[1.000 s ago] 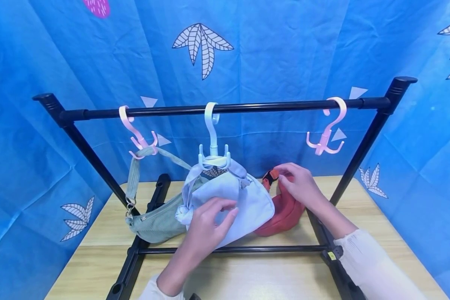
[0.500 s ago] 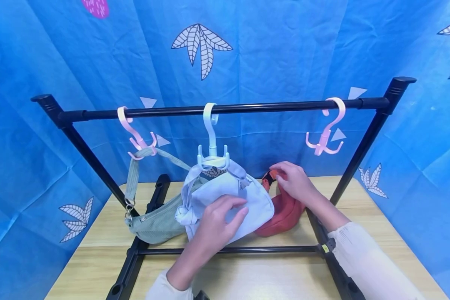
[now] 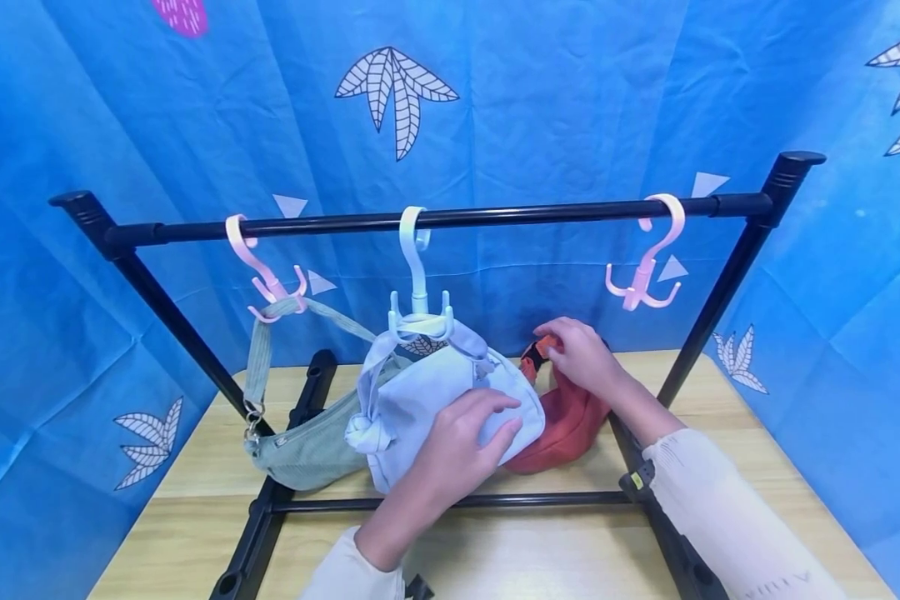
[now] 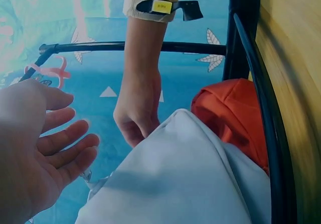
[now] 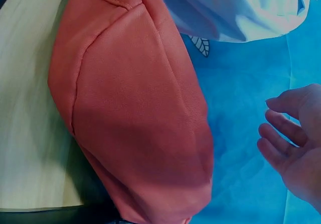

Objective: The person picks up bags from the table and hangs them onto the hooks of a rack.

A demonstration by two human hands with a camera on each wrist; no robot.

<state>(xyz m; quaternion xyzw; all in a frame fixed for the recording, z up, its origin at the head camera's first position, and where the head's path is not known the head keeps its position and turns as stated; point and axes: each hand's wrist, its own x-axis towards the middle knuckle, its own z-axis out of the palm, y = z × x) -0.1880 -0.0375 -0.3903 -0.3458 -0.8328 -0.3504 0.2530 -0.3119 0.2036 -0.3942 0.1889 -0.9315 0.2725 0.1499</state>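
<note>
A pale blue bag (image 3: pixel 420 400) with a knotted strap hangs from the light blue hook hanger (image 3: pixel 418 321) in the head view. My left hand (image 3: pixel 461 437) is in front of this bag, its fingers loosely bent; the left wrist view shows nothing in that hand (image 4: pixel 50 148). Behind it on the right lies a red bag (image 3: pixel 570 425) with an orange strap (image 3: pixel 547 343) and a black buckle (image 3: pixel 532 357). My right hand (image 3: pixel 581 354) is over the strap, fingertips close to it. In the right wrist view its fingers (image 5: pixel 281 128) are relaxed and apart, gripping nothing visible.
A black rack's top bar (image 3: pixel 525 214) carries the hangers. A green corduroy bag (image 3: pixel 315 450) hangs by its strap from the left pink hanger (image 3: pixel 270 287). On the right hangs another pink hanger (image 3: pixel 645 283). A lower bar (image 3: pixel 540 500) crosses the wooden table (image 3: pixel 525 550).
My left hand has moved right across the front of the pale blue bag. The right hand stays by the orange strap. The head view has shifted slightly.
</note>
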